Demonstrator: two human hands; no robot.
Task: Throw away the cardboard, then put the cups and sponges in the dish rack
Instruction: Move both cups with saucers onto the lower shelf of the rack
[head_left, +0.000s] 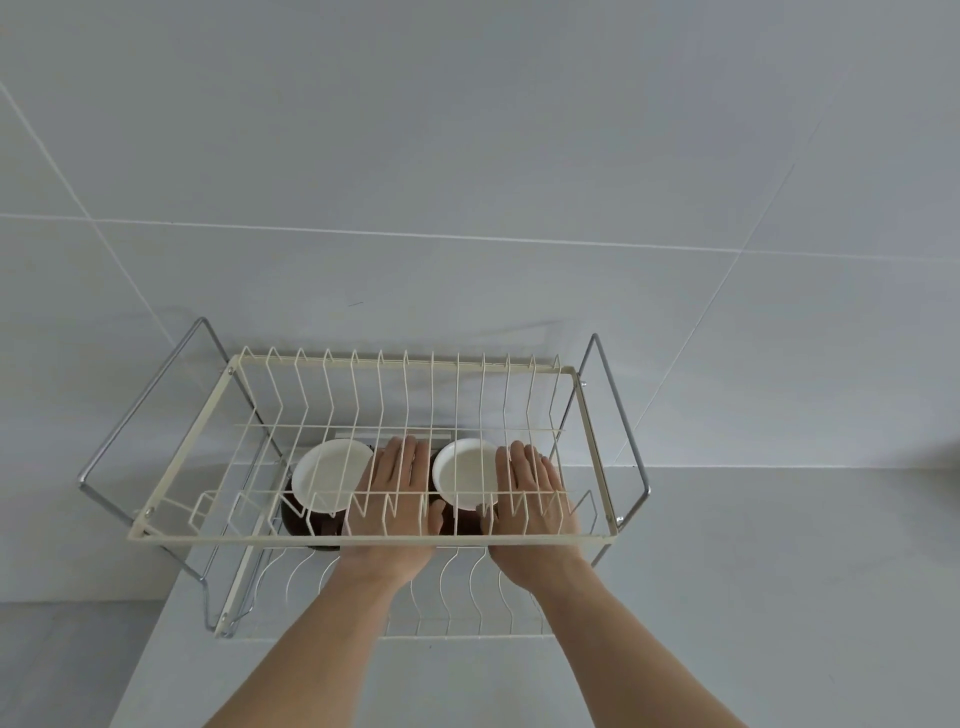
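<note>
A cream two-tier wire dish rack (234, 540) stands on a white counter against the wall. On its lower tier, under the upper grid, sit two cups that are dark brown outside and white inside: the left cup (327, 475) and the right cup (465, 473). My left hand (389, 499) reaches in between them, fingers straight, lying against the left cup's right side. My right hand (535, 499) lies flat along the right cup's right side, its thumb touching the dark wall. Neither hand is closed around a cup. No sponge or cardboard shows.
The white counter (753, 571) stretches to the right of the rack and ends at an edge on the left, with grey floor (67, 670) below. A white tiled wall (467, 182) rises right behind the rack. Chrome side frames (621, 410) stick out at both ends.
</note>
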